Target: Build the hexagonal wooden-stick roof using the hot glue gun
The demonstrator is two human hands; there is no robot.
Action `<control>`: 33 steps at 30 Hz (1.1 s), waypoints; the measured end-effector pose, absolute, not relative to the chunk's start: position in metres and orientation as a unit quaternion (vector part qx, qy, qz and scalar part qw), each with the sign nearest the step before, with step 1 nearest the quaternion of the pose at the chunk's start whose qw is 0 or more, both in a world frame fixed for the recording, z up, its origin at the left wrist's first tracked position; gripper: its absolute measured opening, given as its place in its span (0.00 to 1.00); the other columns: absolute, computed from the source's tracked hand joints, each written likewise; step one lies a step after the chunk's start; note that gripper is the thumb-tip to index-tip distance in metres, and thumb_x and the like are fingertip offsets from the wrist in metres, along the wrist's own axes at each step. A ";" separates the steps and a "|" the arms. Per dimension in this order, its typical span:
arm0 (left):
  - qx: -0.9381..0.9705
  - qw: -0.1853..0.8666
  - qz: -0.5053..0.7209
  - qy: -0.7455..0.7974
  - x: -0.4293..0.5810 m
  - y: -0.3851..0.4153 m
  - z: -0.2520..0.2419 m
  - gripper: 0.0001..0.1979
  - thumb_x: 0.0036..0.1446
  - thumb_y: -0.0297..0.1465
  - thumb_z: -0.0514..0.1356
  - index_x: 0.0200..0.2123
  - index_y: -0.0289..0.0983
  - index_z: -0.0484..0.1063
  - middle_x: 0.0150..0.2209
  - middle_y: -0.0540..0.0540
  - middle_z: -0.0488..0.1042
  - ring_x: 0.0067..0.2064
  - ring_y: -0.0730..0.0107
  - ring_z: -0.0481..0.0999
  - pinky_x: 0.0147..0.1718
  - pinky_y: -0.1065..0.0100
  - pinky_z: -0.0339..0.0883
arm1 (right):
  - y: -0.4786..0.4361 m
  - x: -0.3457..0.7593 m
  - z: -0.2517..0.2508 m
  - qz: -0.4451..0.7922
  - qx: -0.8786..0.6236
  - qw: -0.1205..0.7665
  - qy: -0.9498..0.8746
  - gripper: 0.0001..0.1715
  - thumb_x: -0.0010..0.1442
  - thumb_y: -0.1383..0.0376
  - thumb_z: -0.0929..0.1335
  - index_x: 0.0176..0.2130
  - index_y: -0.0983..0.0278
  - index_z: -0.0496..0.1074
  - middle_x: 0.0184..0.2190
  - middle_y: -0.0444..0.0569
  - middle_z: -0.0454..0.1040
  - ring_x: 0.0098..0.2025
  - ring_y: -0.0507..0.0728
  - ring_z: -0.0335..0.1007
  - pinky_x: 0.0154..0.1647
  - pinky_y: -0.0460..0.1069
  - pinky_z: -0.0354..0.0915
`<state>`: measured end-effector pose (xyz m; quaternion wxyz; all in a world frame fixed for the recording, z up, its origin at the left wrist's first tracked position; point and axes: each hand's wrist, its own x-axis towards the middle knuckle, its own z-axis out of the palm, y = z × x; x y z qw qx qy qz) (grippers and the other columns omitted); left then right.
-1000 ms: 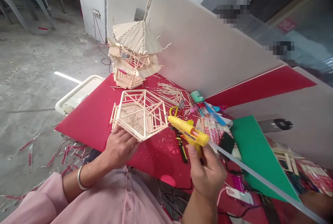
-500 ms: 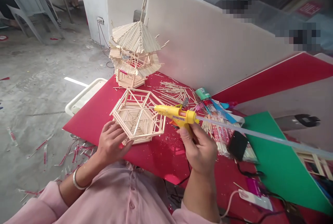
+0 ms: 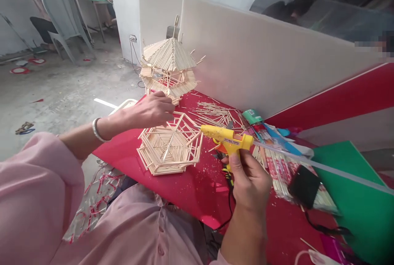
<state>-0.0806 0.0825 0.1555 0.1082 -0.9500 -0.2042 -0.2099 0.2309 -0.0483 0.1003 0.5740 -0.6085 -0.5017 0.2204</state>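
Observation:
A yellow hot glue gun is gripped in my right hand, its nozzle pointing left and a long clear glue stick trailing from its back. The nozzle tip is near the right rim of a hexagonal stick frame, which has a spiral-patterned stick floor and lies on the red table. My left hand hovers over the frame's far left side, fingers curled together; what they hold, if anything, is hidden. Behind that hand stands a tiered stick pagoda, its base partly covered.
Loose sticks lie beyond the frame. To the right are a green tape roll, packs of wrapped chopsticks, a black box-like object and a green board. A pale panel borders the table's back.
My left hand has let go of the frame's near left edge and moved up and across its far side, fingers now curled. The glue gun appears slightly further right; the view has shifted.

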 end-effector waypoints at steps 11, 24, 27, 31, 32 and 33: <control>-0.975 0.114 -0.129 -0.143 -0.067 0.092 0.143 0.19 0.67 0.21 0.54 0.22 0.39 0.68 0.26 0.47 0.72 0.30 0.70 0.71 0.33 0.61 0.61 | -0.054 0.253 0.086 0.239 -0.634 0.572 -0.462 0.33 0.54 0.44 0.75 0.48 0.65 0.81 0.29 0.50 0.79 0.31 0.56 0.75 0.34 0.49 0.71; -0.963 0.165 -0.156 -0.146 -0.067 0.079 0.143 0.20 0.70 0.23 0.50 0.24 0.38 0.66 0.26 0.47 0.71 0.27 0.71 0.66 0.28 0.62 0.58 | -0.054 0.256 0.072 0.269 -0.638 0.552 -0.464 0.34 0.55 0.45 0.75 0.51 0.65 0.80 0.31 0.50 0.80 0.32 0.55 0.76 0.34 0.47 0.71; -0.954 0.154 -0.188 -0.178 -0.069 0.080 0.141 0.18 0.69 0.23 0.49 0.26 0.39 0.67 0.26 0.47 0.72 0.25 0.72 0.64 0.28 0.62 0.58 | -0.053 0.254 0.071 0.268 -0.639 0.546 -0.472 0.34 0.56 0.46 0.75 0.53 0.65 0.80 0.32 0.51 0.80 0.32 0.56 0.76 0.34 0.48 0.72; -0.912 0.095 -0.278 -0.286 -0.091 0.088 0.140 0.12 0.67 0.27 0.50 0.32 0.40 0.70 0.32 0.46 0.74 0.28 0.71 0.69 0.30 0.65 0.61 | -0.052 0.248 0.077 0.255 -0.629 0.555 -0.482 0.33 0.56 0.47 0.75 0.51 0.66 0.80 0.30 0.51 0.80 0.31 0.56 0.76 0.33 0.48 0.72; -0.889 0.079 -0.303 -0.334 -0.100 0.090 0.138 0.11 0.67 0.29 0.51 0.33 0.39 0.69 0.32 0.46 0.74 0.28 0.71 0.69 0.30 0.66 0.61 | -0.051 0.246 0.080 0.249 -0.626 0.559 -0.484 0.32 0.56 0.46 0.75 0.51 0.66 0.81 0.29 0.50 0.80 0.31 0.56 0.75 0.32 0.48 0.72; -0.861 0.061 -0.321 -0.390 -0.109 0.091 0.135 0.11 0.66 0.30 0.50 0.33 0.39 0.68 0.30 0.47 0.72 0.27 0.71 0.67 0.29 0.66 0.59 | -0.049 0.244 0.083 0.242 -0.625 0.559 -0.488 0.32 0.56 0.46 0.75 0.50 0.66 0.81 0.28 0.50 0.79 0.30 0.56 0.75 0.32 0.48 0.72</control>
